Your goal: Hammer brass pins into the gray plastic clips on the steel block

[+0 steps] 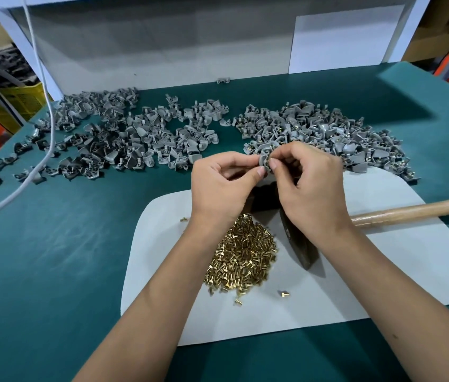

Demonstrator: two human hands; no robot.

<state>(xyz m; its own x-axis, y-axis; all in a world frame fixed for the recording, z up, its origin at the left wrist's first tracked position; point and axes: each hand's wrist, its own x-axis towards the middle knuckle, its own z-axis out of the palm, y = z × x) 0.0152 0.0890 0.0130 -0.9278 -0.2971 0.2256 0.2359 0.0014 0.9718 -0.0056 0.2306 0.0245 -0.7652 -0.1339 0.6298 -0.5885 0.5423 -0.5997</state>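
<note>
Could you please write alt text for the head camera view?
Both hands, left hand and right hand, pinch one gray clip above a dark steel block. Brass pins lie heaped below on a white mat, a hammer rests alongside, and clip piles lie behind.

Both hands, left (222, 183) and right (304, 179), pinch one gray clip (264, 161) above the steel block (266, 198). Brass pins (241, 256) lie heaped on the white mat (383, 260). The hammer (413, 210) rests beside them.

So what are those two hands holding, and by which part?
One gray plastic clip, pinched at its edges between the fingertips of the left hand and right hand, above the steel block.
</note>
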